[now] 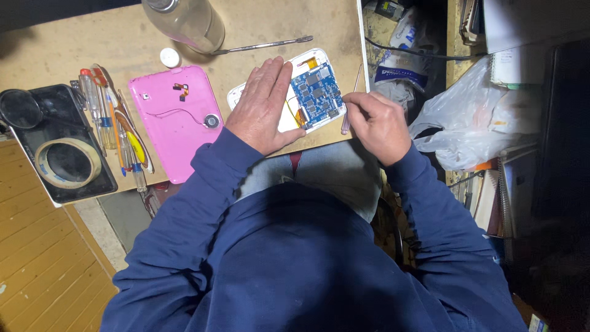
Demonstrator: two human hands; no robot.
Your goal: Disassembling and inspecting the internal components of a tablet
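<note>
Left hand [261,107] flat, fingers spread, pressing the opened white tablet with blue circuit board [314,92]; right hand [376,122] pinched on what seems a thin pinkish tool [348,117] at its edge.

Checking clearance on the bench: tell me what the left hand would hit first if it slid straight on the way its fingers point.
Probably the metal spudger: the left hand, flat on the opened white tablet, points up-bench toward it. Beyond lies the glass bottle; heights are unclear.
</note>
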